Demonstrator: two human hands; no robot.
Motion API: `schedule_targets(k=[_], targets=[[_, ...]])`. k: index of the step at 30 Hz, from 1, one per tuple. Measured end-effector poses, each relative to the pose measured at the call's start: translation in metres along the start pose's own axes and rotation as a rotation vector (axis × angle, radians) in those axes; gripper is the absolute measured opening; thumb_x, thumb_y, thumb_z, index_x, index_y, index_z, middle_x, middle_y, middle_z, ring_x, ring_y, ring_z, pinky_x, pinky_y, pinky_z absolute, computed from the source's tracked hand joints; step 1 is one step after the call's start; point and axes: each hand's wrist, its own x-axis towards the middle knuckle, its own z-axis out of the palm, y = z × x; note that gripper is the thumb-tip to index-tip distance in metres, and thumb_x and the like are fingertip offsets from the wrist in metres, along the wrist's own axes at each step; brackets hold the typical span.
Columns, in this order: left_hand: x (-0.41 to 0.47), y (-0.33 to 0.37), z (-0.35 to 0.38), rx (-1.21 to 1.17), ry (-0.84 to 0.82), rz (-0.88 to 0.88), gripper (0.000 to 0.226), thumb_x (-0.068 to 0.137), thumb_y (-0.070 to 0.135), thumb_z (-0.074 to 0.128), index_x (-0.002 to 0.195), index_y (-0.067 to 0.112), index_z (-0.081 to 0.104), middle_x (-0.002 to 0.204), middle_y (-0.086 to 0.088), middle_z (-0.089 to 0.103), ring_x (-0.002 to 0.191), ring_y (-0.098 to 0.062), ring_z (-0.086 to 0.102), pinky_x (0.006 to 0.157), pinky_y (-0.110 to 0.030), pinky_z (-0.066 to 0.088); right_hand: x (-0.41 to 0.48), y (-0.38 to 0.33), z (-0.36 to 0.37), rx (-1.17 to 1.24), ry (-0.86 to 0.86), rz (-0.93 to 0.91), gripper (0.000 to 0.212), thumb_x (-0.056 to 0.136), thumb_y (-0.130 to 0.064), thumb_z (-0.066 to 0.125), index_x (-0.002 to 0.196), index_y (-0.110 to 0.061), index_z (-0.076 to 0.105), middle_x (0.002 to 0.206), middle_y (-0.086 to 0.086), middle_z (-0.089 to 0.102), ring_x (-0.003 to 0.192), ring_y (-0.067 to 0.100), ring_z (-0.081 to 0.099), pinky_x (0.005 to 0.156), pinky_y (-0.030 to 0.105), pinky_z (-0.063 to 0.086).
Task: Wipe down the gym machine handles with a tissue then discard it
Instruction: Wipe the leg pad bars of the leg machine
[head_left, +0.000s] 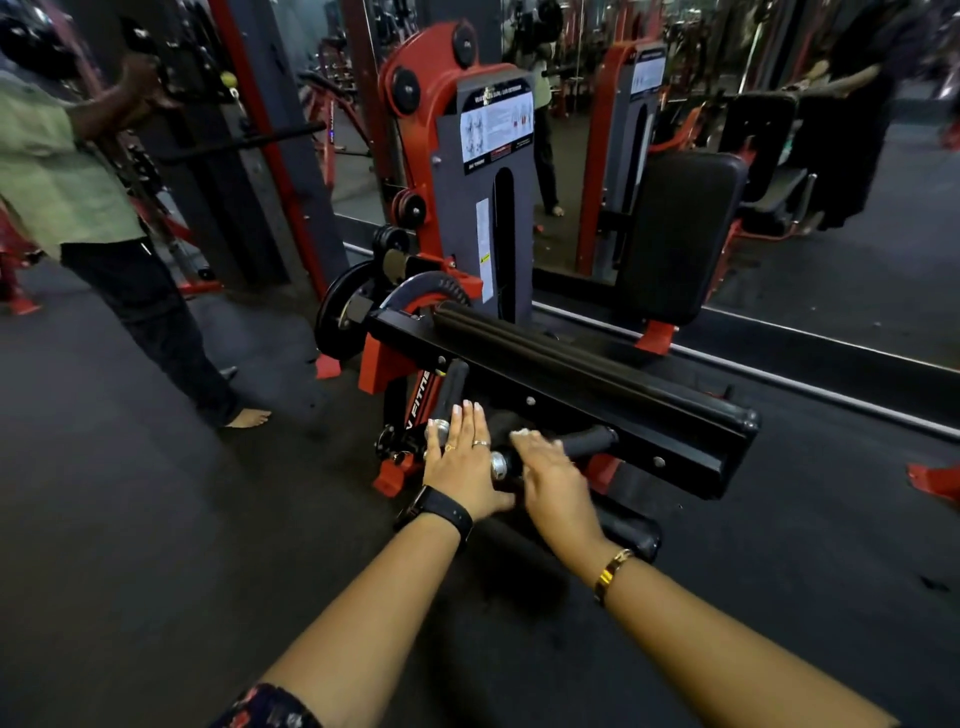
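Smearing threatens the lower-centre handles (591, 439): left hand (462, 467) lies flat, grip apart, right hand (556, 480) too blurred to tell its grip, tissue unseen.

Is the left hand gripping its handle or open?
Open. The left hand has straight fingers laid over the left handle, none curled round it.

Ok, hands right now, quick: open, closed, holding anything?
Left hand: open, fingers straight, by the left handle.
Right hand: blurred over the right handle; cannot tell.
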Motion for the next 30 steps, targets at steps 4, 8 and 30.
schedule_targets(k=[4, 8, 30], targets=[[-0.009, -0.002, 0.000, 0.014, 0.019, 0.019, 0.121, 0.080, 0.052, 0.066, 0.149, 0.008, -0.023, 0.156, -0.004, -0.029, 0.145, -0.017, -0.024, 0.109, -0.055, -0.020, 0.002, -0.005, -0.005, -0.023, -0.081, -0.128, 0.049, 0.094, -0.006, 0.050, 0.142, -0.013, 0.043, 0.145, 0.005, 0.046, 0.139, 0.015, 0.035, 0.119, 0.027, 0.006], [-0.015, -0.001, 0.005, -0.084, 0.030, 0.103, 0.117, 0.083, 0.044, 0.065, 0.148, 0.007, -0.024, 0.156, -0.004, -0.028, 0.144, -0.013, -0.023, 0.112, -0.045, -0.020, 0.010, 0.025, -0.028, -0.271, -0.131, -0.225, 0.056, 0.086, -0.002, 0.059, 0.140, -0.009, 0.045, 0.138, 0.014, 0.052, 0.138, 0.030, 0.036, 0.118, 0.036, 0.007], [-0.026, 0.003, -0.007, -2.190, -0.078, -0.359, 0.056, 0.094, 0.047, 0.018, 0.123, 0.011, 0.050, 0.145, -0.009, 0.042, 0.140, -0.019, 0.031, 0.116, -0.034, 0.019, -0.002, -0.007, -0.012, -0.412, -0.235, -0.516, 0.061, 0.081, 0.001, 0.064, 0.139, -0.009, 0.048, 0.145, 0.009, 0.045, 0.136, 0.027, 0.041, 0.112, 0.041, 0.015]])
